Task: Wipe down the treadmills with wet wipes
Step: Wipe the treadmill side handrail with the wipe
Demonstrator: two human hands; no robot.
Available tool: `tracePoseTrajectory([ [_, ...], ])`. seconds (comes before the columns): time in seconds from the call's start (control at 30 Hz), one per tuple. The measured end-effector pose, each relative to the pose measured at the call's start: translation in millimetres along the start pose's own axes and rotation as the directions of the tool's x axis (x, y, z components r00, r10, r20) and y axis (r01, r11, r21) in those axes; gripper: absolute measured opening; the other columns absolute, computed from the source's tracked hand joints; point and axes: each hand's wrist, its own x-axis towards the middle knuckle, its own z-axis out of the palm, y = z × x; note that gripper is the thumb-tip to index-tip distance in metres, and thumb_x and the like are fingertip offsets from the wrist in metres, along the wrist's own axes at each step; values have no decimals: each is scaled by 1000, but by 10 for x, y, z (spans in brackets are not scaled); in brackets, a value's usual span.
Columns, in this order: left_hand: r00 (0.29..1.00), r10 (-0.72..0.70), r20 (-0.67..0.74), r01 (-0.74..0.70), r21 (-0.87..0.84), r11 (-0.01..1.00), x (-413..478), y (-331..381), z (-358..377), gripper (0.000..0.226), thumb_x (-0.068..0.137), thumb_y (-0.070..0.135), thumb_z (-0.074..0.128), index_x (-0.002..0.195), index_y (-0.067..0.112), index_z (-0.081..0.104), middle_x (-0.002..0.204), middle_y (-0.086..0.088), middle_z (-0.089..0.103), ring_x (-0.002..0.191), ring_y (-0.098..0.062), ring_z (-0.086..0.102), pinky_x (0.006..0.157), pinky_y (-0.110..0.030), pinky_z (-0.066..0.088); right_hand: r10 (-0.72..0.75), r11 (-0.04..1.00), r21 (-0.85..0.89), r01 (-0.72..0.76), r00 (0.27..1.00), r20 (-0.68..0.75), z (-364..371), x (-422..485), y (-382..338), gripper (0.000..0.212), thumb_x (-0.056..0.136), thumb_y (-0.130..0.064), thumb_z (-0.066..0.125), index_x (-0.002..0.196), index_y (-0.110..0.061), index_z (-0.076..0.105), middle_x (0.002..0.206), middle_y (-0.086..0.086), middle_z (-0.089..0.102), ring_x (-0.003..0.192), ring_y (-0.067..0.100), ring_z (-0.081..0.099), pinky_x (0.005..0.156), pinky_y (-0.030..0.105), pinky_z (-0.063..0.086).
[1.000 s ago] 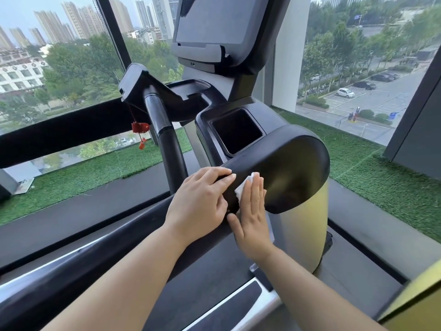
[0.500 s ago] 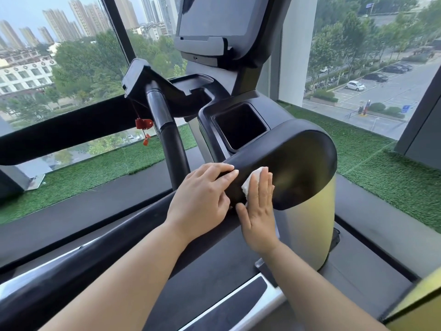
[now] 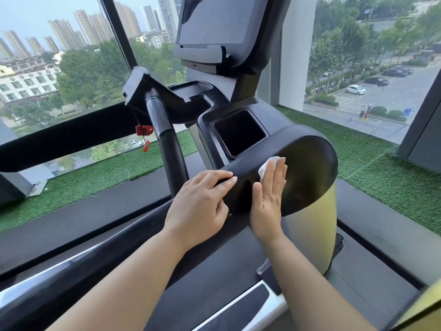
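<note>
Pressure should be even: right hand (image 3: 268,201), fingers flat, presses the wet wipe (image 3: 268,166) against the treadmill arm cover (image 3: 310,168). Left hand (image 3: 200,206) rests unclenched on the handrail (image 3: 107,256). Overlap strokes toward the rounded end.

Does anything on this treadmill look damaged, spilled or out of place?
Nothing stands out. The right hand presses the wet wipe flat on the black end cover, the left hand rests on the handrail, and the red safety clip hangs freely.

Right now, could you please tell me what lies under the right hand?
A crumpled white wet wipe, pressed by the flat right hand against the treadmill's rounded black side panel. Only its top edge shows; the rest is covered.
</note>
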Motion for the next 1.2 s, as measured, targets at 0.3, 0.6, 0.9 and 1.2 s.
tracePoseTrajectory([
  [0.3,1000,1,-3,-1,21,1000,-5,2,16,51,80,24,36,122,17,64,122,5,60,113,-14,52,96,-31,41,-105,994,23,103,992,70,20,-176,184,60,99,-53,13,147,-36,-18,152,-21,-30,143,9,-23,116,33,-17],
  [0.6,1000,1,-4,-1,36,999,3,10,11,52,80,24,35,122,16,64,122,5,61,114,-15,54,95,-32,43,-4,978,208,-23,992,126,209,-635,-126,71,94,-64,15,143,-36,-28,148,-17,-39,139,11,-33,115,35,-17],
  [0.9,1000,7,2,-7,44,999,2,8,22,52,79,23,35,121,15,65,121,4,61,112,-15,53,94,-31,43,467,745,511,-429,882,59,139,-164,-41,66,101,-40,24,144,-31,-24,153,-14,-31,140,-1,-24,119,36,-8],
  [1.2,1000,18,21,-19,57,998,-3,15,13,51,80,23,35,121,14,65,120,3,61,112,-18,56,93,-34,45,660,592,632,-500,751,-24,1,131,210,65,99,-46,22,147,-6,4,159,-5,-8,144,4,-15,118,33,-8],
])
